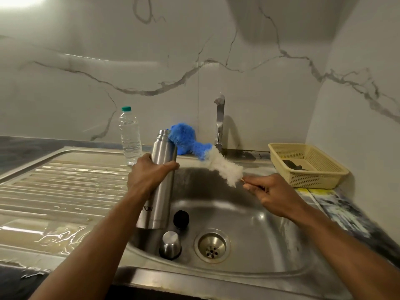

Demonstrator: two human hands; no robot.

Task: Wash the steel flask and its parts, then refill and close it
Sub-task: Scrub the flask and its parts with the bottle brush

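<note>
Gripping the steel flask [161, 167] upright over the sink [249, 224], the left hand [147, 176] should steady its open mouth while the right hand [272, 195], pinching the bottle brush [207, 154], feeds bristles straight in.

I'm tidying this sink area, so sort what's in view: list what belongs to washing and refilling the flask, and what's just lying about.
Part of the job:
flask, held by the left hand
bottle brush, held by the right hand
steel cup in the sink
black stopper in the sink
tap
water bottle, perhaps for the refill

Lying about:
yellow basket
</note>
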